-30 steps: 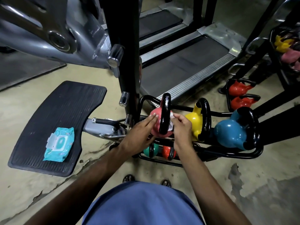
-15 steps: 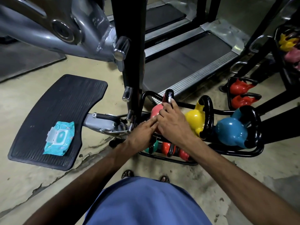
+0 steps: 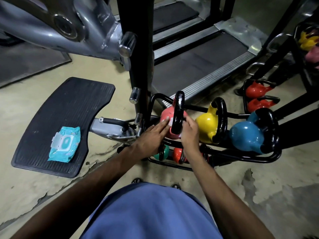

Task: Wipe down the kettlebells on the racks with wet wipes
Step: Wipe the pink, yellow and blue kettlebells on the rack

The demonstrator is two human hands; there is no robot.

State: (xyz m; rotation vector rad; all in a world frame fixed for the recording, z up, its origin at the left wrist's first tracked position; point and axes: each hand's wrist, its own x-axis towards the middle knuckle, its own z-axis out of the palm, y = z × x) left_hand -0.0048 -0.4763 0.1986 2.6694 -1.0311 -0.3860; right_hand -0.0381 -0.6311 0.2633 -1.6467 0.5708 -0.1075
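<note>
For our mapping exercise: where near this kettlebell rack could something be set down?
Free: mat beyond the wipes pack; floor right of the rack. Crowded: its top tier, with left hand and right hand at the pink kettlebell, yellow kettlebell and blue kettlebell alongside.

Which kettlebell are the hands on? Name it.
The pink kettlebell, leftmost in its row: left hand and right hand flank it; the yellow kettlebell and blue kettlebell sit untouched.
</note>
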